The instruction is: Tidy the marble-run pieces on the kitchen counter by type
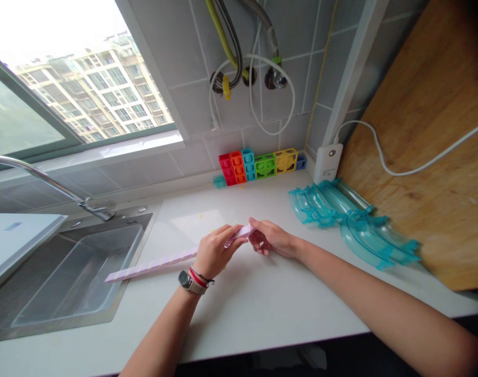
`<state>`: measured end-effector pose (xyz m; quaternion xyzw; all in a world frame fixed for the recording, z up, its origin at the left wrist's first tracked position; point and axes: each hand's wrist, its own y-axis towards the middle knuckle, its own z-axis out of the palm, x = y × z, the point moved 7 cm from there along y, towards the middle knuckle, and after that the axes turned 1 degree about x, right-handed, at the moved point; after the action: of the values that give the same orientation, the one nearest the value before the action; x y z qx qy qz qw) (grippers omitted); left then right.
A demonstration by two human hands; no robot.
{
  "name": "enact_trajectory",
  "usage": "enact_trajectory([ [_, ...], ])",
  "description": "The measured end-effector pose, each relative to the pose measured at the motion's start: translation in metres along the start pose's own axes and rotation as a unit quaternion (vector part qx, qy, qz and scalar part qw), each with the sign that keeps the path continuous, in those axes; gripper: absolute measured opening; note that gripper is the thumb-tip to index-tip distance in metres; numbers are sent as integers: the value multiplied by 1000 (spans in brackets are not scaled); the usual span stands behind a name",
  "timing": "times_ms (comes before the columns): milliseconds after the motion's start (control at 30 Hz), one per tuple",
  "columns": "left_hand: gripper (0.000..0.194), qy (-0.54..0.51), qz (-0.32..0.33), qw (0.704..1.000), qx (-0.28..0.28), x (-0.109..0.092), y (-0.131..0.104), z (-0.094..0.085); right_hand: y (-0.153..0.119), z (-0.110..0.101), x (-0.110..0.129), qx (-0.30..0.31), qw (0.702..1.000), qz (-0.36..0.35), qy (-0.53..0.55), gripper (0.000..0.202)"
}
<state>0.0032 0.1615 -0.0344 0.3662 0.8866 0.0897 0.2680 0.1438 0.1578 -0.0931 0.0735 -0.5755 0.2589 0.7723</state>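
Observation:
A long pale pink strip [152,265] runs from the sink's right edge up to the right over the white counter. My left hand [217,248], with a watch and bracelets at the wrist, is closed around the strip near its right end. At that end, the thumb and index finger of my right hand [270,238] pinch the tip, while its other fingers curl beneath. The part of the strip under my left hand is hidden.
Coloured blocks [258,166] line the wall behind. Translucent blue curved pieces [329,201] lie at right, near a white device [328,163] with a cable and a wooden board [431,157]. At left are a sink [123,298], a plastic bin and a faucet [46,180].

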Motion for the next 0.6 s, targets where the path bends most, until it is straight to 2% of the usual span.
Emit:
enact_trajectory([
  [133,34,4,-4,1000,-9,4,2,-2,-2,5,3,15,1000,-5,3,44],
  [300,32,51,-29,998,0,13,3,-1,0,-4,3,-34,999,1,20,41],
  [433,30,52,-24,998,17,13,2,0,2,-10,3,-62,998,-12,0,37],
  [533,30,40,-22,999,29,10,1,1,-2,-15,18,-105,980,-97,-142,32],
  [600,30,31,-30,999,32,10,1,0,-6,-12,31,-113,939,-167,-278,27],
])
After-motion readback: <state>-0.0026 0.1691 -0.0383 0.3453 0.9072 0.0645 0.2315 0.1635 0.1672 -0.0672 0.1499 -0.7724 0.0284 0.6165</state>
